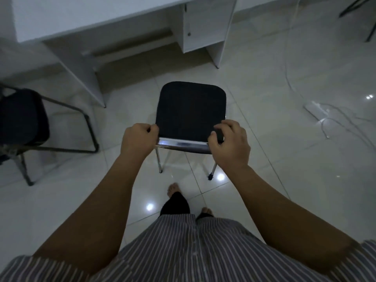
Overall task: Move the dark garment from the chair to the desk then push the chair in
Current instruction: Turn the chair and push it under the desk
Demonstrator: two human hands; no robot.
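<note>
A chair with a black seat [191, 110] and chrome legs stands on the tiled floor, a short way out from the white desk [81, 15]. The seat is bare. My left hand [138, 139] is closed around the left end of the chair's chrome rear rail [183, 144]. At the rail's right corner, my right hand [230, 145] has its fingers curled over the edge. I see no dark garment on the chair or on the visible part of the desk top.
A second dark chair [22, 117] with a metal frame stands at the left. The desk's cabinet [205, 23] flanks the knee space on the right. A white power strip [317, 110] and cables lie on the floor at right. My bare feet are behind the chair.
</note>
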